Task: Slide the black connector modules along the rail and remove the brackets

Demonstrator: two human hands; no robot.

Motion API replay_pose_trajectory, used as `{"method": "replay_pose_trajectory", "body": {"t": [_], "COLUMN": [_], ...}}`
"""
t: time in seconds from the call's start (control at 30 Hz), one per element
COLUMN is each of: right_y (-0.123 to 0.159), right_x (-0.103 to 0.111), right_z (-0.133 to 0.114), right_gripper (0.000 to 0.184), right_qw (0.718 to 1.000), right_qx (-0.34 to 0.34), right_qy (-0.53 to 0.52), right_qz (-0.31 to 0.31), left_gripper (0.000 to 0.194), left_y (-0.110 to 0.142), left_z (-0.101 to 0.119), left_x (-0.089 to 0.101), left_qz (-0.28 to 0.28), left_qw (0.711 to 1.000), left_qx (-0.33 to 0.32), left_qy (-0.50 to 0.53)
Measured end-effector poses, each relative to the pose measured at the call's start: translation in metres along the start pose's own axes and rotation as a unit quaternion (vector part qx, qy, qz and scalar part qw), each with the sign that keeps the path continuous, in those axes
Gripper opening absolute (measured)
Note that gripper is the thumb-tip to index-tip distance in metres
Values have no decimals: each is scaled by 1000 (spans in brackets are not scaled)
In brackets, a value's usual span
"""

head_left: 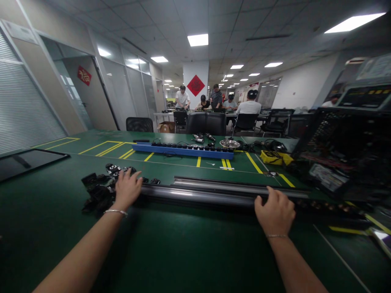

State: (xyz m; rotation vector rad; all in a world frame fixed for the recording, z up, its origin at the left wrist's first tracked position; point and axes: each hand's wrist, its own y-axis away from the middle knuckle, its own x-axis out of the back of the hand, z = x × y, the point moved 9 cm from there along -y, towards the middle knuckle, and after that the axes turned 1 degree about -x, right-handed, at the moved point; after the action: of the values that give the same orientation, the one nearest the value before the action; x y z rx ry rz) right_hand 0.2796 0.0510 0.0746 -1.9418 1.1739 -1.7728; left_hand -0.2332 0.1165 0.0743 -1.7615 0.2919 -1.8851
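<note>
A long, glossy black metal bar (198, 196) lies crosswise in front of me on the green table. My left hand (128, 188) is curled over its left end, with a bracelet at the wrist. Further along the bar, my right hand (275, 209) wraps over it from the near side. Parts of both hands' fingers are hidden behind the bar. Just behind it lies a second dark metal rail (220, 186). A jumble of black parts (99, 189) sits beside my left hand. Right of my right hand, a dark strip with round coppery spots (331, 206) continues along the table.
Farther back is a blue tray (183, 152) with a row of small black parts. Behind it are power tools (198, 138) and a metal dish (229, 143). A yellow box (275, 158) and an open electronics rack (339, 146) stand right; a dark panel (27, 162) lies left.
</note>
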Motion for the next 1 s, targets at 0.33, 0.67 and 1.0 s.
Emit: {"method": "replay_pose_trajectory", "body": {"t": [0.33,0.67,1.0], "right_y": [-8,-8,-4], "right_x": [-4,-14,-19], "right_z": [41,30,15], "right_gripper": [32,34,35], "right_qw": [996,996,995], "right_qx": [-66,-30,-9], "right_qy": [51,65,47], "right_qz": [-8,-53,-89], "left_gripper": [49,51,51], "left_y": [89,99,99], "left_z": [187,195,196], "left_x": [-18,-21,-19], "left_qz": [-139,-106,-99], "left_qw": [964,971,972], "left_qx": [-201,-194,-193], "left_qy": [105,86,94]}}
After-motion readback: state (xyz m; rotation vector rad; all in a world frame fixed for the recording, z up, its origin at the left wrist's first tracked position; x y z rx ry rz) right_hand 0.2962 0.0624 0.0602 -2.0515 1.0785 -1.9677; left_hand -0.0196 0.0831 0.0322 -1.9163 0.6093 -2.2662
